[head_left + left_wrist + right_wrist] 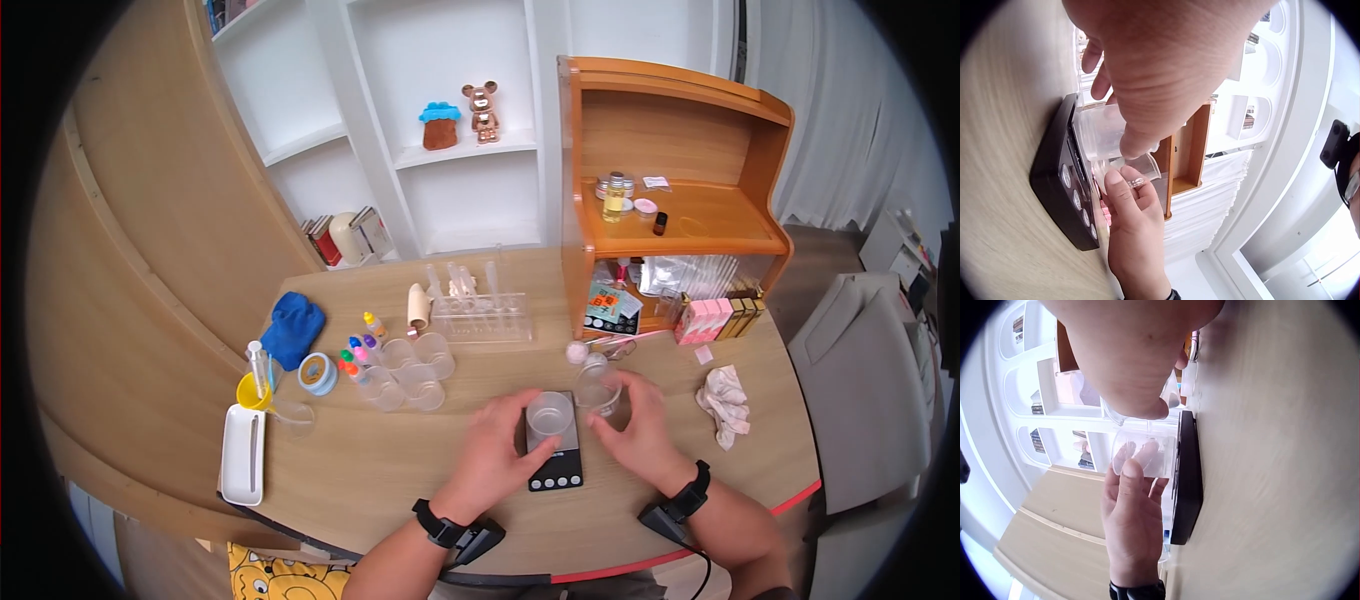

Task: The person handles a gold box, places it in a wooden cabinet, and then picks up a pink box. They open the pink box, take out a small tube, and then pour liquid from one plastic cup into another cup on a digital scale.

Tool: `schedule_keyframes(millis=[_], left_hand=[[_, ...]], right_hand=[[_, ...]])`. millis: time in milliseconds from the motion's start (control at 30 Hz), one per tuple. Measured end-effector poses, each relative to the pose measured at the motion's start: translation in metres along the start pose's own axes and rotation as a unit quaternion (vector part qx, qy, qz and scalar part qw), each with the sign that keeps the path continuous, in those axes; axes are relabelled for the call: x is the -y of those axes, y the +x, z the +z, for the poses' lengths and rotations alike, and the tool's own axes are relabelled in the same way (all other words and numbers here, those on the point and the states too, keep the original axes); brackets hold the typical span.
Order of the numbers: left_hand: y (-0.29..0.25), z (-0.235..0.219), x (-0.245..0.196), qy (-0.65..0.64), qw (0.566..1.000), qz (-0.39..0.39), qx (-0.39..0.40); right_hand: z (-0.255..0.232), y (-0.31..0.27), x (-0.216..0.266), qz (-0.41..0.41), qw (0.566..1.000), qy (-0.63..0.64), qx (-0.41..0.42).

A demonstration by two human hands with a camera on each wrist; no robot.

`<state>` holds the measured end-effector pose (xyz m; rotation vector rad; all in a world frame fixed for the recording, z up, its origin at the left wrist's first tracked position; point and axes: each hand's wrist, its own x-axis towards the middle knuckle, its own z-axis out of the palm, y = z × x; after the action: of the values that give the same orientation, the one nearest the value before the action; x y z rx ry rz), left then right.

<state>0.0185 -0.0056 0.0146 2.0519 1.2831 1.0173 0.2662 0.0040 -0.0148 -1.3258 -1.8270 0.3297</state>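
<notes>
A black digital scale (556, 472) with a row of round buttons lies on the table before me. On its plate stands a clear plastic cup (550, 415), upright. My left hand (490, 445) grips this cup from the left, thumb and fingers around its side; the right wrist view shows the thumb (1129, 475) pressed against the cup wall. Just right of the scale, my right hand (640, 432) holds a clear glass beaker (597, 388) by its side. In the left wrist view the beaker (1150, 164) is close beside the cup (1099, 131), its spout visible.
Several clear cups (430, 395), dropper bottles (355, 370) and a test tube rack (485, 318) stand left of centre. A white tray (243, 480) lies far left. The wooden shelf unit (680, 240) rises behind; a crumpled cloth (725, 405) lies right.
</notes>
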Motion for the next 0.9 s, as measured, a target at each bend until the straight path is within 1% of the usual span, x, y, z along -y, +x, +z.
schedule_keyframes(millis=[33, 133, 267, 367, 433, 567, 633, 667, 733, 767, 833, 867, 900], left_hand=[[0.000, 0.000, 0.001, -0.001, 1.000, 0.005, 0.002], [0.000, 0.001, 0.001, -0.011, 1.000, 0.007, 0.001], [0.000, 0.002, 0.003, 0.001, 1.000, 0.010, -0.005], [-0.001, 0.003, 0.004, -0.002, 1.000, 0.011, -0.011], [-0.001, 0.003, 0.004, -0.010, 1.000, 0.010, -0.008], [0.000, 0.000, 0.004, -0.009, 1.000, 0.011, -0.005], [-0.001, 0.002, 0.005, -0.017, 0.999, 0.029, -0.011], [-0.001, 0.005, 0.007, -0.022, 0.999, 0.032, -0.010], [-0.001, 0.009, 0.012, -0.051, 0.998, 0.041, -0.023], [-0.001, 0.009, 0.011, -0.061, 0.997, 0.047, -0.019], [0.000, 0.003, 0.005, -0.036, 0.999, 0.024, -0.004], [0.000, 0.004, 0.006, -0.041, 0.999, 0.027, -0.001], [0.000, 0.004, 0.006, -0.040, 0.999, 0.018, -0.001]], right_hand=[[0.000, 0.000, -0.003, 0.017, 1.000, 0.002, 0.011], [0.002, -0.001, -0.008, 0.022, 0.999, -0.020, 0.017], [0.001, 0.000, -0.010, 0.018, 0.999, -0.023, 0.036], [-0.001, 0.000, -0.008, 0.016, 0.998, -0.053, 0.045], [-0.001, 0.001, -0.006, 0.009, 0.998, -0.051, 0.027], [0.001, 0.002, -0.010, -0.009, 0.999, -0.028, 0.032], [0.000, 0.002, -0.011, 0.011, 1.000, 0.000, 0.022], [-0.001, 0.002, -0.010, 0.012, 1.000, -0.006, 0.021], [-0.002, 0.003, -0.006, 0.000, 1.000, 0.029, -0.001], [-0.005, 0.003, -0.002, 0.005, 1.000, 0.018, -0.004], [-0.008, 0.006, 0.006, -0.061, 0.998, -0.008, -0.032], [-0.009, 0.006, 0.009, -0.058, 0.998, -0.014, -0.034], [-0.010, 0.006, 0.011, -0.073, 0.996, -0.012, -0.044]])
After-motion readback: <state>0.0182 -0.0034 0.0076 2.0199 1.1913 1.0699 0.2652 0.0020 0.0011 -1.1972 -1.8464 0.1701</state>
